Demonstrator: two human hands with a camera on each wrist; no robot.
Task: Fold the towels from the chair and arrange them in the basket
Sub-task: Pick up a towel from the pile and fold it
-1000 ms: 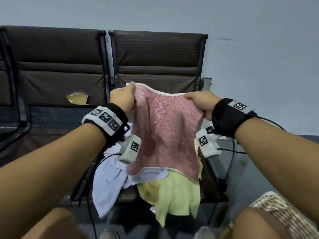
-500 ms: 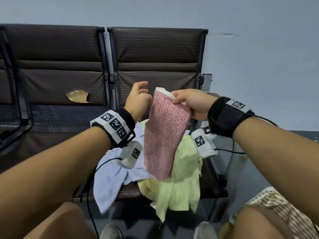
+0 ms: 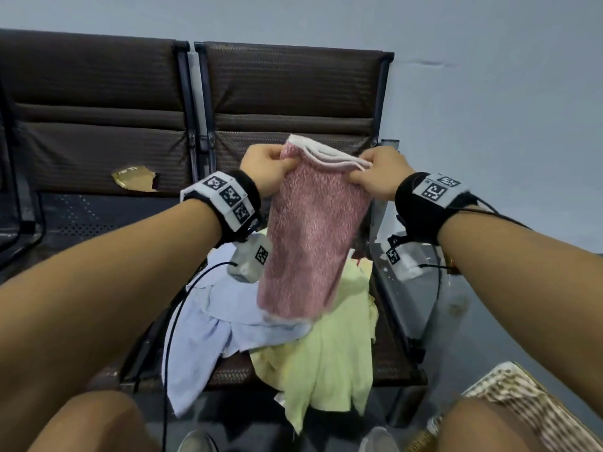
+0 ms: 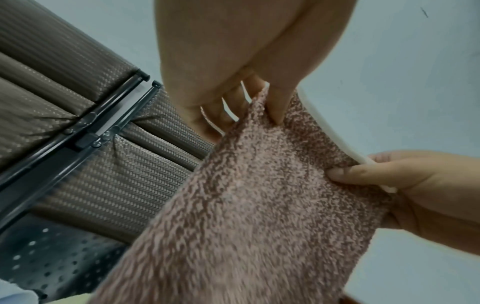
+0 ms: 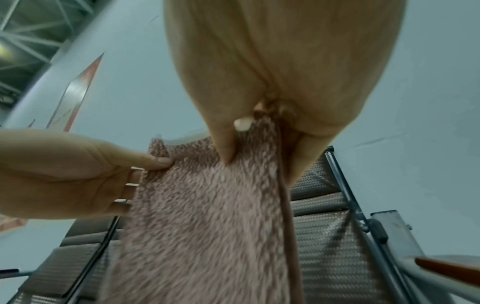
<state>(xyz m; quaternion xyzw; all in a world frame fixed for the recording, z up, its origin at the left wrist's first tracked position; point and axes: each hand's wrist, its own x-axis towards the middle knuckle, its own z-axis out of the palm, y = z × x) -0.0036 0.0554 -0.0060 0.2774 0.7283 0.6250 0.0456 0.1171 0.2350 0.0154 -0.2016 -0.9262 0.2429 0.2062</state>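
Note:
A pink towel (image 3: 310,236) with a white hem hangs folded in half in front of the brown chair (image 3: 287,102). My left hand (image 3: 270,168) pinches its top left corner and my right hand (image 3: 375,171) pinches its top right corner. Both wrist views show a thumb pressed on the pink towel (image 4: 259,195) (image 5: 207,216) with fingers behind it. A light blue towel (image 3: 208,327) and a yellow-green towel (image 3: 326,360) lie heaped on the chair seat below. The woven basket (image 3: 522,399) shows at the lower right, partly hidden by my knee.
A second brown seat (image 3: 91,119) with a torn patch stands to the left. A grey wall (image 3: 489,93) rises behind. A metal armrest post (image 3: 388,151) flanks the chair's right side. My knees and shoes fill the bottom edge.
The towel went from spread wide to folded in half. My left hand let go, then took the folded top left corner again. Both hands now hold the narrower towel.

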